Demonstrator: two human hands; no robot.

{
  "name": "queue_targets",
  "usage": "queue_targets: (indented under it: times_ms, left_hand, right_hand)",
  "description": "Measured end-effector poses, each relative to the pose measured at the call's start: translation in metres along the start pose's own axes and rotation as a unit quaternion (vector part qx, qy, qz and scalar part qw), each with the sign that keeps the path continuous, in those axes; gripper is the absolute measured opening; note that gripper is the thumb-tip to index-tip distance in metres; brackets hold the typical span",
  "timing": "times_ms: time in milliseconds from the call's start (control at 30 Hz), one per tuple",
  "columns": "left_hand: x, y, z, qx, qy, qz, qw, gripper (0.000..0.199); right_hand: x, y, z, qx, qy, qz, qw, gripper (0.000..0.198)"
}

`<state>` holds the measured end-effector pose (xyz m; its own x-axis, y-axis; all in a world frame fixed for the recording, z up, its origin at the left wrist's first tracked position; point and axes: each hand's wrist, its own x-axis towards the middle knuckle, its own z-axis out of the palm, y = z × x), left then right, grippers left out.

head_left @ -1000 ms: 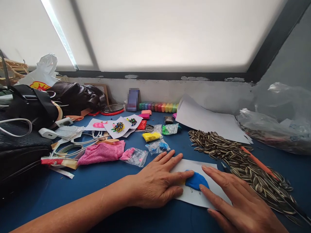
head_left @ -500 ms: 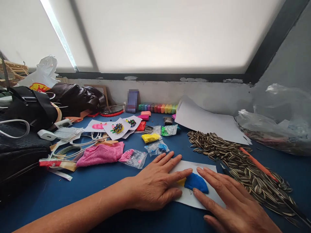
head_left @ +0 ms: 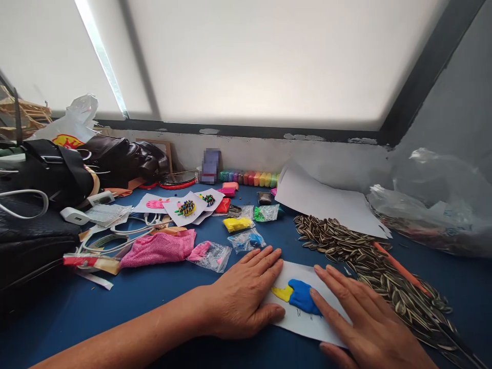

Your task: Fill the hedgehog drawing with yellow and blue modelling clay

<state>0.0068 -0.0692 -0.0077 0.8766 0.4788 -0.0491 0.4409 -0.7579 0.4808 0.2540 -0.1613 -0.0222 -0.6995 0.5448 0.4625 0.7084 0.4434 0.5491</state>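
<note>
A white paper sheet [head_left: 295,323] lies on the blue table, carrying a flattened patch of blue clay [head_left: 302,295] with a smaller piece of yellow clay [head_left: 282,293] joined at its left. Short pencil-like marks show below the blue. My left hand [head_left: 249,294] rests flat on the paper's left side, fingers outstretched and thumb apart. My right hand [head_left: 361,312] is spread over the right side, its index fingertip touching the blue clay's right part. Neither hand grips anything.
Striped sunflower seeds [head_left: 384,271] are heaped at the right, with an orange stick [head_left: 402,267] on them. Small clay packets, including yellow clay [head_left: 237,224], lie beyond the paper. A pink towel [head_left: 159,247] and bags [head_left: 34,225] occupy the left. White sheets [head_left: 323,197] stand behind.
My left index finger has drawn back from the clay, uncovering the yellow piece. My right index fingertip has moved up onto the blue clay. The view has shifted slightly.
</note>
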Motion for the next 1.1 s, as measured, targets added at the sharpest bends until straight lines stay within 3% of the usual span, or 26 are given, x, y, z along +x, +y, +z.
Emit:
queue_targets:
  times_ms: [133, 267, 567, 767, 933, 1100]
  left_hand:
    - [0.001, -0.001, 0.001, 0.002, 0.009, 0.007, 1.0, 0.074]
    - [0.0, -0.001, 0.001, 0.002, 0.011, 0.009, 1.0, 0.074]
    - [0.0, 0.0, -0.001, 0.005, 0.004, 0.007, 1.0, 0.074]
    - [0.0, -0.001, 0.0, 0.012, -0.007, 0.006, 1.0, 0.074]
    - [0.001, -0.003, 0.002, 0.008, 0.004, 0.013, 1.0, 0.075]
    - [0.0, -0.004, 0.003, 0.001, 0.021, 0.025, 0.999, 0.073]
  right_hand:
    - [0.001, 0.0, -0.005, -0.008, -0.015, -0.008, 1.0, 0.047]
    - [-0.004, 0.005, -0.009, 0.024, 0.007, 0.007, 1.0, 0.039]
    - [-0.022, -0.003, 0.005, 0.059, 0.023, 0.001, 0.998, 0.045]
    - [-0.017, -0.007, 0.002, 0.067, 0.013, 0.042, 0.997, 0.044]
    - [-0.019, -0.003, 0.006, 0.052, 0.028, 0.008, 0.998, 0.043]
    - [-0.015, -0.001, -0.007, 0.084, -0.004, 0.058, 0.995, 0.036]
